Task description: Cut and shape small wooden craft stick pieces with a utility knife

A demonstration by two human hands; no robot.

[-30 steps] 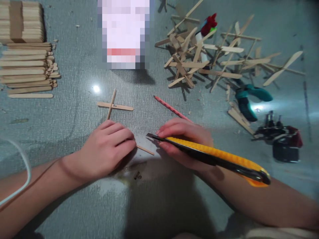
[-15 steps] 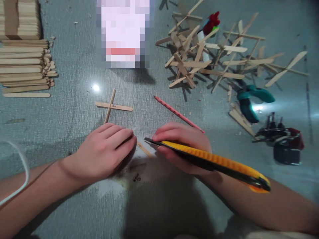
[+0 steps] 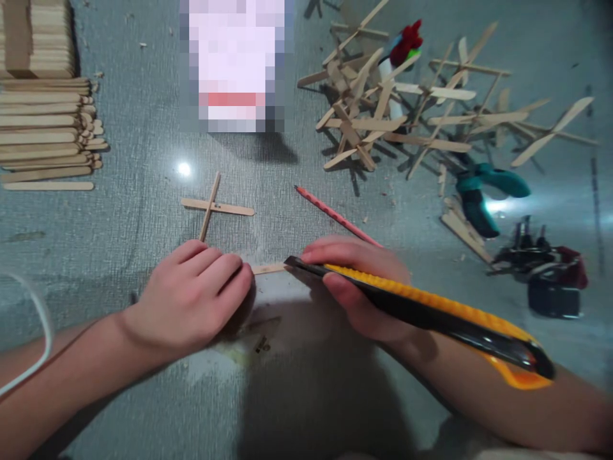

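My right hand (image 3: 364,281) is closed around a yellow and black utility knife (image 3: 431,306), its handle slanting down to the right over my forearm. The dark blade tip meets the right end of a flat wooden craft stick (image 3: 269,269); whether it cuts in, I cannot tell. The stick's left end disappears under the fingers of my left hand (image 3: 196,291), which are closed on it. Below the stick is a pale sheet (image 3: 287,306) with dark print. Just beyond my left hand, one craft stick (image 3: 234,209) lies crossed by another stick (image 3: 211,207).
Craft sticks (image 3: 43,128) lie piled at the left, below a banded bundle (image 3: 52,38). A pink pencil (image 3: 335,214) lies beyond my right hand. Propeller-like stick pieces (image 3: 364,121) heap at back right, near teal-handled pliers (image 3: 479,198) and a dark tool (image 3: 550,275). A white cable (image 3: 45,326) arcs at left.
The craft stick under my left hand has turned from slanting to nearly level. My right hand has tilted the knife, bringing its blade to the stick's end. My left hand has shifted slightly left.
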